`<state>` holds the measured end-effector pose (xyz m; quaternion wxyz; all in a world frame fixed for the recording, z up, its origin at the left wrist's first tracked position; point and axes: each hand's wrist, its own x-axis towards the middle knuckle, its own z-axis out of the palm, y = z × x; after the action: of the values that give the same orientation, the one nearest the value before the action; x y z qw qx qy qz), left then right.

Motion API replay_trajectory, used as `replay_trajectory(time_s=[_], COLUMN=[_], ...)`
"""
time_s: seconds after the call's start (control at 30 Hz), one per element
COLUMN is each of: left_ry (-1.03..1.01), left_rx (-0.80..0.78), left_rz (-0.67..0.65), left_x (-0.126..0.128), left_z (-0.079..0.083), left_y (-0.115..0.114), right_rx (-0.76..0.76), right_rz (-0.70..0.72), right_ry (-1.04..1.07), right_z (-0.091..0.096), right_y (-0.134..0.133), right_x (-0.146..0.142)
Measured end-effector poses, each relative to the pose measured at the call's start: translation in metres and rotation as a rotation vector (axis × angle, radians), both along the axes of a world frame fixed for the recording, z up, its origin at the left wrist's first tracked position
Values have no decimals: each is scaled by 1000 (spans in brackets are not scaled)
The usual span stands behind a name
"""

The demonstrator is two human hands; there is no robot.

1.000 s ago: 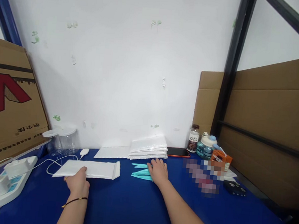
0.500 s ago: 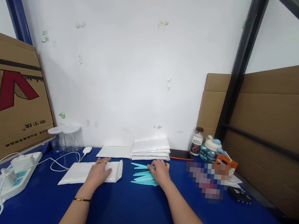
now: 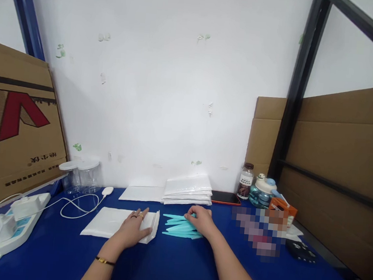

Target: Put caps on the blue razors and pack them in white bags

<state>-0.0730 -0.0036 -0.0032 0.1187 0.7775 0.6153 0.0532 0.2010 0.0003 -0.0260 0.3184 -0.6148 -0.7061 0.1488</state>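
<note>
My left hand (image 3: 134,228) lies with fingers spread on a white padded mailer (image 3: 102,221), pressing on it near its folded right end. Just right of that end is a loose pile of teal, flat, pointed strips (image 3: 178,228), their tips facing left. My right hand (image 3: 201,220) is over the right part of the pile, thumb and fingertips pinched together on a teal strip. The palm hides the right ends of several strips.
Against the wall lie a stack of white mailers (image 3: 188,188) and a phone (image 3: 225,198). A brown-capped bottle (image 3: 245,182), a blue jug (image 3: 262,193) and an orange box (image 3: 281,211) stand at right. At left are clear jars (image 3: 89,177) and a corded power strip (image 3: 9,231).
My left hand has slid the white mailer right, closer to the teal pile. My right fingers have drawn together into a pinch on the strips. The camera view has shifted slightly.
</note>
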Motion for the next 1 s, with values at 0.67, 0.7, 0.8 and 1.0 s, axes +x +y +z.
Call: replay_trajectory(time_s=[0.67, 0.7, 0.8, 1.0], left_ry=[-488, -491, -493, -472], left_rx=[97, 101, 129, 142], left_rz=[-335, -334, -341, -367], left_x=[37, 37, 41, 49], left_z=[6, 5, 2, -3], left_y=[47, 47, 48, 50], right_rx=[-111, -93, -5, 13], right_rz=[108, 119, 122, 160], right_ry=[-61, -43, 106, 293], right_z=[14, 14, 16, 10], right_y=[-4, -6, -6, 4], right_x=[22, 22, 18, 11])
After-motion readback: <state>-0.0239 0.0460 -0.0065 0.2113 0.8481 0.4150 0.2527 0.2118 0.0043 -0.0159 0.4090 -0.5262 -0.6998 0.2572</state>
